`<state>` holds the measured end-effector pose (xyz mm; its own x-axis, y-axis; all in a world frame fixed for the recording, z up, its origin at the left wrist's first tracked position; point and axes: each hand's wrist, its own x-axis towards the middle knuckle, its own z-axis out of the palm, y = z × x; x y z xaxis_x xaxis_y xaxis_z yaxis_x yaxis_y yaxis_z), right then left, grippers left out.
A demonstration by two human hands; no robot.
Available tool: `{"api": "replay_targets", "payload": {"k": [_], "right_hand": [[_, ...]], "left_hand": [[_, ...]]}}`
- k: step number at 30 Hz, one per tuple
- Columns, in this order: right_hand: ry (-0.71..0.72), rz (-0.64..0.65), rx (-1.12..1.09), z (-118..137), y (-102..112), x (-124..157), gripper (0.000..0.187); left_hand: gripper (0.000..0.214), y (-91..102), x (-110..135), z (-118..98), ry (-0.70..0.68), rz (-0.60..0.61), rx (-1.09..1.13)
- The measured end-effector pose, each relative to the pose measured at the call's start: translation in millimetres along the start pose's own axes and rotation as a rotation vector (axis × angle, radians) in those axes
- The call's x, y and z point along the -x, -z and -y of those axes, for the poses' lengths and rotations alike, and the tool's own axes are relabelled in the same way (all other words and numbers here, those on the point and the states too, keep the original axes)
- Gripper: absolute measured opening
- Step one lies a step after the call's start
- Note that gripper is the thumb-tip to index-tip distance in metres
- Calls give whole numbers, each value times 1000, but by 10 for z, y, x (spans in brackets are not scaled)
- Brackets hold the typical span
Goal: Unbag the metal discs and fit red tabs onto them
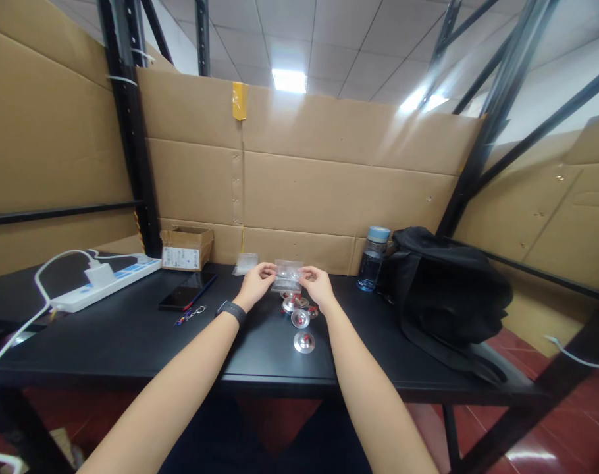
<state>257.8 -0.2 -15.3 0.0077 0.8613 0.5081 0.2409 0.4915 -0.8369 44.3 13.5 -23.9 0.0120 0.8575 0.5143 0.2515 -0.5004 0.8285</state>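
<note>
Both hands hold a small clear plastic bag (288,271) by its opposite sides, just above the table. My left hand (258,284), with a dark watch (231,311) on the wrist, pinches the left edge. The right edge is between the fingers of my right hand (318,287). What the bag contains, if anything, is too small to make out. Nearer to me lie several shiny round metal discs with raised centres and red bits, one disc (304,342) apart at the front and another disc (300,318) close behind it.
On the left stand a white power strip (106,284), a small open cardboard box (187,249), a dark phone (187,291) and a keychain (189,315). More clear bags (246,263) lie at the back. A water bottle (372,259) and black backpack (442,289) stand right. Cardboard walls (299,191) enclose the table.
</note>
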Motion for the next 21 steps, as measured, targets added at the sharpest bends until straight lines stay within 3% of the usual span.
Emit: {"api": "replay_targets", "payload": {"k": [3, 6, 8, 12, 17, 21], "right_hand": [[-15, -32, -8, -27, 11, -14, 33], [-10, -66, 45, -34, 15, -16, 33], [-14, -73, 45, -21, 9, -8, 33], [-74, -38, -79, 34, -14, 21, 34], [-155, 6, -136, 122, -49, 65, 37], [-195, 4, -130, 182, -74, 96, 38]], "left_hand": [[18, 37, 42, -76, -168, -18, -281], [26, 23, 113, -217, -382, 65, -477], [33, -14, 169, -318, -455, 149, -521], [41, -77, 274, -433, -503, 292, -584], [54, -75, 318, -403, -545, 358, -648], [33, -95, 279, -375, -559, 298, -663]]}}
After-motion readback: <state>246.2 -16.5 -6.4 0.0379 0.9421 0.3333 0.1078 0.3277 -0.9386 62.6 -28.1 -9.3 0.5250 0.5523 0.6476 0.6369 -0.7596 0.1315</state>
